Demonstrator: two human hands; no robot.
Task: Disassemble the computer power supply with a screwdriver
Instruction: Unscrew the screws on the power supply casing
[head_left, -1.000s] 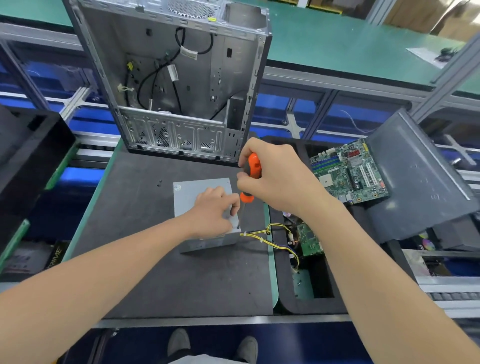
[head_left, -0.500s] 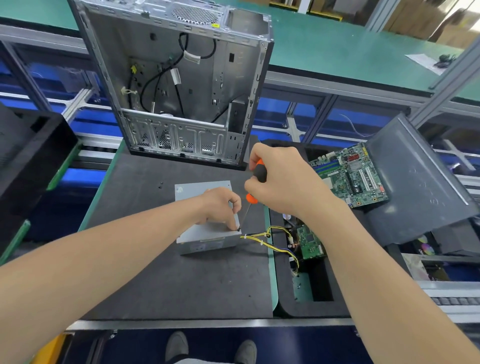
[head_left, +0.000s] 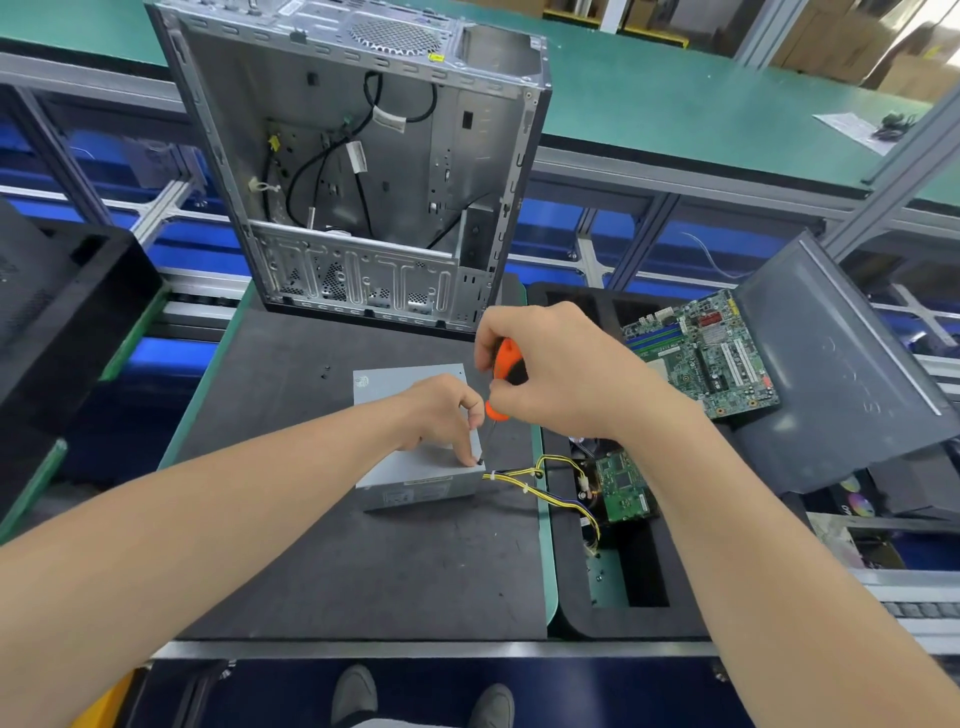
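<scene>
The power supply (head_left: 387, 397) is lying on the counter (head_left: 363, 571) in front of the open case (head_left: 374, 171). The right hand (head_left: 550, 374) is gripping the orange screwdriver (head_left: 506, 358), its tip standing on a screw (head_left: 479, 461) at the supply's near right corner. The left hand (head_left: 441, 415), fingers curled, is touching that screw; whether it is pinching it cannot be told.

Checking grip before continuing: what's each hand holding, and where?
Right hand grips the screwdriver by its handle; left hand rests on the power supply at its top corner; any pinch cannot be told.
</scene>
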